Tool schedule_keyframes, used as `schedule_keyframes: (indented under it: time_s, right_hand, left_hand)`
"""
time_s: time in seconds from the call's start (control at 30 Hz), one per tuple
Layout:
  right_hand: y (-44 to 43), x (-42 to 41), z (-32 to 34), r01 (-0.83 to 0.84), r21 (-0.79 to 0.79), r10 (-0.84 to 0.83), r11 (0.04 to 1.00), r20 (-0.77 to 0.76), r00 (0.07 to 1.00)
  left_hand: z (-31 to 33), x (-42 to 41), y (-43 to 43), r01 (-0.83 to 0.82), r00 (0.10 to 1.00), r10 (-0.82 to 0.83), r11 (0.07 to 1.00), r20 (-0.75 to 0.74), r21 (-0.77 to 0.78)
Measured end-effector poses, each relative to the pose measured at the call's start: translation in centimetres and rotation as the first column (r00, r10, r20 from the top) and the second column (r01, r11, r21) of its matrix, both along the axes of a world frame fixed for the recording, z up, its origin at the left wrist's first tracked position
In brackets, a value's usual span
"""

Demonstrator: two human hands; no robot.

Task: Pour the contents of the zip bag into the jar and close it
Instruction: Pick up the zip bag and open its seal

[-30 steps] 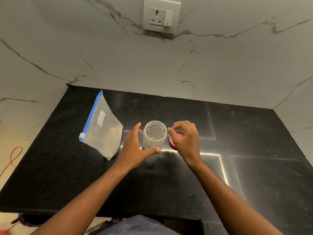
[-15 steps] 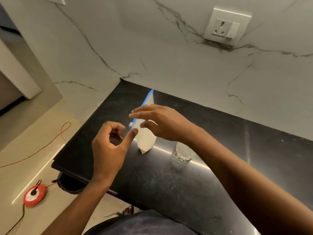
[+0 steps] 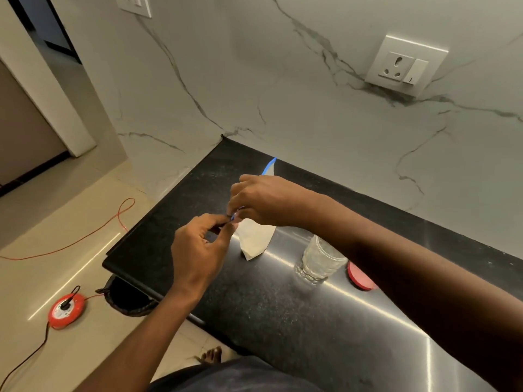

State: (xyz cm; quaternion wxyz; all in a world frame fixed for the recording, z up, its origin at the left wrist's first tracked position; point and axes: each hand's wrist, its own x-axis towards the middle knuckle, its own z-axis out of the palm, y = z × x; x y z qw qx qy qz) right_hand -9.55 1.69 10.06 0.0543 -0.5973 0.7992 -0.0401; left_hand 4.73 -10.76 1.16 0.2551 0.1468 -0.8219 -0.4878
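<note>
The zip bag on the counter is pinched at its blue edge by the fingers of both the left hand and the right hand.

black granite counter: clear jar upright, red lid flat just beside it, zip bag bottom corner touching surface.

Dim, warm indoor light draws long bright glare streaks across the polished black stone counter and a thinner one on the glossy cream floor tiles. The veined white marble wall looks flat and greyish. The frame is soft, the left hand and right hand smear slightly at the fingers, and wide-angle distortion tilts straight edges near the borders.
</note>
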Motion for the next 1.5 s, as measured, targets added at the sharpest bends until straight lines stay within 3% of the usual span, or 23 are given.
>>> schedule_keyframes:
  time_s: [0.17,0.33,0.67,0.73,0.8,0.87,0.9,0.93,1.0,1.03,1.1,1.2,1.3,1.5]
  right_hand:
    - [1.2,-2.2,0.1,-0.036,0.051,0.042,0.998,-0.127,0.991]
    - [3.2,-5.9,0.5,0.035,0.055,-0.021,0.998,-0.227,0.974]
    - [4.8,-9.8,0.3,0.191,0.056,-0.169,0.980,-0.276,0.946]
    - [4.8,-9.1,0.1,0.241,-0.012,-0.236,0.970,-0.265,0.935]
    - [4.9,-7.7,-0.1,0.361,-0.242,-0.397,0.901,-0.120,0.910]
    - [4.9,-5.7,-0.7,0.543,-0.442,-0.535,0.714,0.157,0.830]
    - [4.7,-4.5,-1.1,0.643,-0.466,-0.545,0.608,0.343,0.765]
    - [4.5,-3.4,-1.7,0.746,-0.428,-0.508,0.511,0.549,0.664]
    - [3.7,-1.5,-2.5,0.899,-0.242,-0.325,0.364,0.872,0.367]
    - [3.2,-0.8,-2.9,0.936,-0.146,-0.235,0.321,0.945,0.228]
    - [2.2,0.0,-3.8,0.960,-0.021,-0.152,0.280,0.986,0.066]
    - [1.1,0.1,-4.6,0.964,0.047,-0.128,0.262,0.992,-0.014]
    - [0.5,0.1,-5.1,0.969,0.074,-0.108,0.235,0.993,-0.050]
    - [0.8,0.4,-5.8,0.968,0.050,-0.031,0.246,0.999,-0.044]
  left_hand:
    - [-0.8,-0.3,0.4,-0.065,0.998,0.066,0.996,0.015,-0.063]
    - [-1.3,0.1,0.1,-0.073,0.997,0.072,0.994,-0.011,-0.086]
    - [-0.9,-0.4,0.2,-0.041,0.999,0.036,0.989,-0.036,-0.143]
    - [-0.8,-0.5,0.0,-0.016,0.999,0.012,0.993,-0.039,-0.116]
    - [-0.6,-0.3,-0.6,0.047,0.998,-0.050,0.997,-0.040,-0.057]
    - [0.2,-0.4,-1.5,0.152,0.988,-0.150,0.986,-0.025,0.064]
    - [0.7,-1.0,-2.0,0.175,0.984,-0.174,0.974,-0.021,0.141]
    - [1.4,-1.9,-2.5,0.170,0.985,-0.171,0.963,-0.010,0.209]
    - [2.7,-4.8,-3.3,0.124,0.986,-0.152,0.942,0.066,0.310]
    - [3.2,-6.3,-3.6,0.119,0.976,-0.172,0.934,0.132,0.337]
    - [3.9,-8.6,-3.9,0.159,0.930,-0.260,0.923,0.262,0.350]
    - [4.0,-10.2,-3.7,0.232,0.867,-0.380,0.881,0.323,0.412]
    - [3.8,-10.4,-3.3,0.239,0.864,-0.402,0.858,0.304,0.455]
    - [3.5,-10.2,-3.1,0.219,0.871,-0.385,0.861,0.306,0.459]
